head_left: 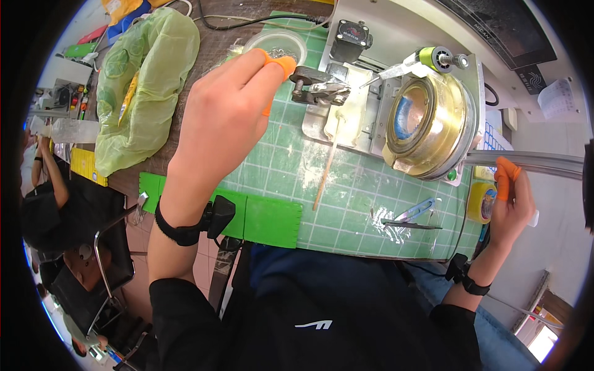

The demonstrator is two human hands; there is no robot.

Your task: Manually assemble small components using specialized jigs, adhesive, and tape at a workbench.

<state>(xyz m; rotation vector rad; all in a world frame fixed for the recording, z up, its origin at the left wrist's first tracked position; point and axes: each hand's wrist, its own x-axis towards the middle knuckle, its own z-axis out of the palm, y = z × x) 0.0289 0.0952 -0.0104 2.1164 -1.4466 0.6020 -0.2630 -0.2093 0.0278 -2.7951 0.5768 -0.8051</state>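
Observation:
My left hand (226, 114), with orange finger cots on its fingertips, is closed in a pinch over the near rim of a round clear tub (281, 42) that holds small shiny metal pieces. Whatever is between those fingertips is hidden. Right beside them stands a metal clamp (322, 88) on the machine. At the far right my right hand (512, 207), also with orange finger cots, is curled by a grey metal rail (532, 162). A bit of something white shows past its edge; I cannot make out what it is.
A brass-coloured round drum (424, 123) sits on the machine. On the green mat (278, 179) lie a thin wooden stick (326, 170) and tweezers (413, 224). A yellow tape roll (481, 202) is at the right edge, a pale green bag (154, 80) at the left.

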